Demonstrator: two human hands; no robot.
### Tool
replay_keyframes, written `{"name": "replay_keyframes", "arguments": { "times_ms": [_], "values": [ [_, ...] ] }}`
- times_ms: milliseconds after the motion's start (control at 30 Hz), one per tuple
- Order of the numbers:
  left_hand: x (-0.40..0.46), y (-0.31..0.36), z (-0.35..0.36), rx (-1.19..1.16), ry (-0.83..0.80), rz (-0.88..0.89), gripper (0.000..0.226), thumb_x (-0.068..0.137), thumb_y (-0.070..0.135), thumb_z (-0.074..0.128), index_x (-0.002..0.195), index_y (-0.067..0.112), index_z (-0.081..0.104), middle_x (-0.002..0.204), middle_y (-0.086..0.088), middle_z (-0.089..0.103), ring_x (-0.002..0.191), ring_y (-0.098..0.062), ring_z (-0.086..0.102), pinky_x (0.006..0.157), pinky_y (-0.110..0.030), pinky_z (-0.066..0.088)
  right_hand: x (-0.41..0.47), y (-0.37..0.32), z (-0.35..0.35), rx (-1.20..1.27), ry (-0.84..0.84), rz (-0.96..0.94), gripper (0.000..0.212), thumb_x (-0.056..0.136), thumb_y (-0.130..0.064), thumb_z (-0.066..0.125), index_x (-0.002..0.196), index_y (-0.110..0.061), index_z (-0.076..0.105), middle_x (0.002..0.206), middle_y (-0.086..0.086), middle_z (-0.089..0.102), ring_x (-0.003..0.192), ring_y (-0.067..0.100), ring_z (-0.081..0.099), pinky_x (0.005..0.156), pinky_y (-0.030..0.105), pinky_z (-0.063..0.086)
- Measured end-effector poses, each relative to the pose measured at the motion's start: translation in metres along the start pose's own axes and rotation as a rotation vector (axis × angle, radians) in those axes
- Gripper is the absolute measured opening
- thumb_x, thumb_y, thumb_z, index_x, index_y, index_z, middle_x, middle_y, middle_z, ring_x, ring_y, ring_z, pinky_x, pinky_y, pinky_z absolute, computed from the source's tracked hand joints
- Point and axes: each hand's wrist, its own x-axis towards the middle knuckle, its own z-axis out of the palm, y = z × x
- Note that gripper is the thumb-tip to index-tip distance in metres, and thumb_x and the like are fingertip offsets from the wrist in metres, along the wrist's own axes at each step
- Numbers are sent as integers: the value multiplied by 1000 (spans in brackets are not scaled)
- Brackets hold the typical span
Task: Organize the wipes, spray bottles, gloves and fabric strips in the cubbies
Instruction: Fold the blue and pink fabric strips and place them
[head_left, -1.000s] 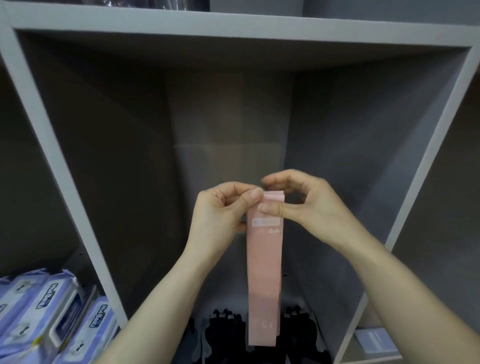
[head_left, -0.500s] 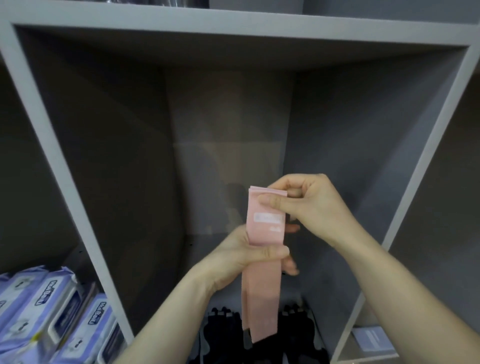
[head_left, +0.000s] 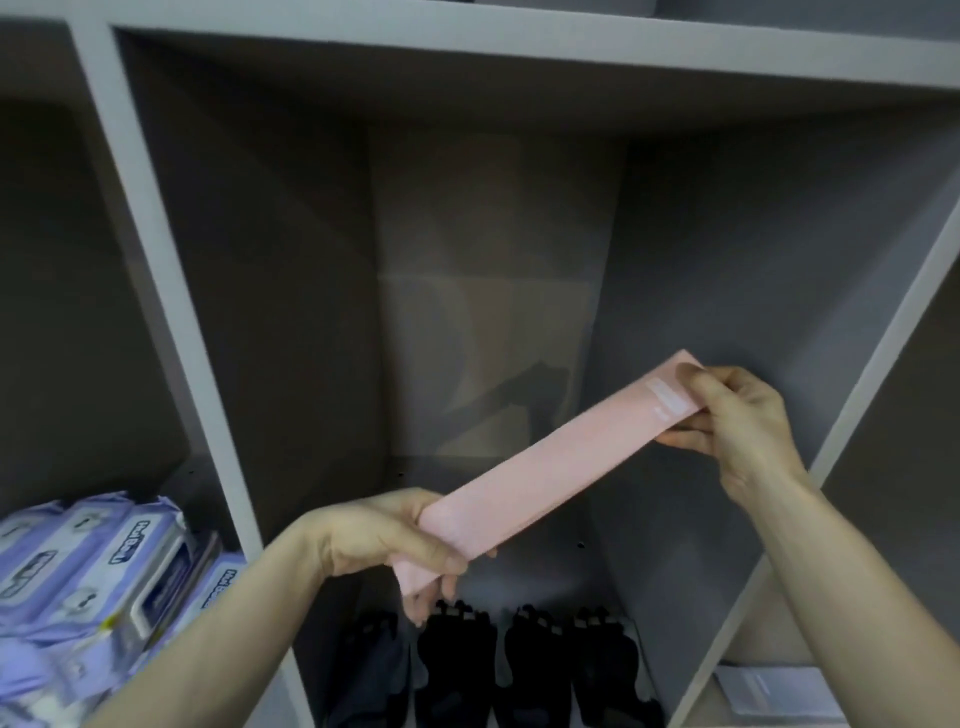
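Observation:
A long pink fabric strip (head_left: 550, 467) stretches diagonally in front of the middle cubby (head_left: 488, 291) of a grey shelf unit. My left hand (head_left: 395, 540) grips its lower left end. My right hand (head_left: 737, 421) pinches its upper right end, beside a small white label. On the cubby floor below lie several black gloves (head_left: 498, 665), fingers pointing inward. Purple wipe packs (head_left: 98, 577) are stacked in the left cubby.
Grey dividers (head_left: 171, 291) separate the cubbies. The upper part of the middle cubby holds nothing. A pale flat pack (head_left: 769, 691) lies in the right cubby, at the bottom right. The top shelf board (head_left: 519, 47) runs above.
The strip hung straight down from both hands at its top. My left hand slid down to its lower end and my right hand swung out right, so the strip now lies stretched diagonally.

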Motion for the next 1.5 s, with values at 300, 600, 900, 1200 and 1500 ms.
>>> {"name": "replay_keyframes", "arguments": {
  "times_ms": [300, 600, 900, 1200, 1500],
  "values": [
    [-29, 31, 6, -286, 539, 188, 62, 58, 46, 83, 103, 6, 68, 88, -16, 74, 66, -20, 72, 48, -27, 56, -24, 24, -17, 215, 72, 38, 8, 94, -16, 57, 86, -12, 56, 87, 11, 68, 64, 12, 73, 53, 25, 59],
    [-12, 30, 83, -863, 794, 368, 20, 86, 16, 65, 102, 2, 64, 89, -14, 75, 78, -21, 74, 62, -31, 61, -65, 32, -78, 343, -54, 182, 14, 89, -10, 54, 96, -7, 65, 78, 2, 76, 70, 9, 73, 58, 20, 58],
    [37, 41, 196, -593, 598, 399, 15, 88, 9, 62, 102, 6, 66, 88, -6, 75, 79, -18, 73, 63, -25, 59, -72, 23, -217, 257, 220, 148, 18, 90, -9, 54, 80, -12, 68, 67, -3, 74, 63, 4, 70, 56, 16, 56],
    [102, 51, 285, -519, 511, 332, 13, 87, 9, 63, 99, 6, 69, 94, -9, 74, 89, -19, 72, 70, -26, 59, -57, 44, -328, 224, 302, 186, 12, 74, -15, 64, 70, -13, 75, 68, -4, 74, 62, 5, 70, 53, 16, 56],
    [208, 35, 356, -505, 748, 229, 8, 84, 8, 66, 84, 15, 72, 86, -14, 73, 83, -28, 68, 77, -40, 56, 20, 87, -424, 178, 209, 301, 29, 60, -17, 75, 87, -8, 66, 66, -3, 73, 61, 6, 71, 54, 19, 57]
  ]
}}
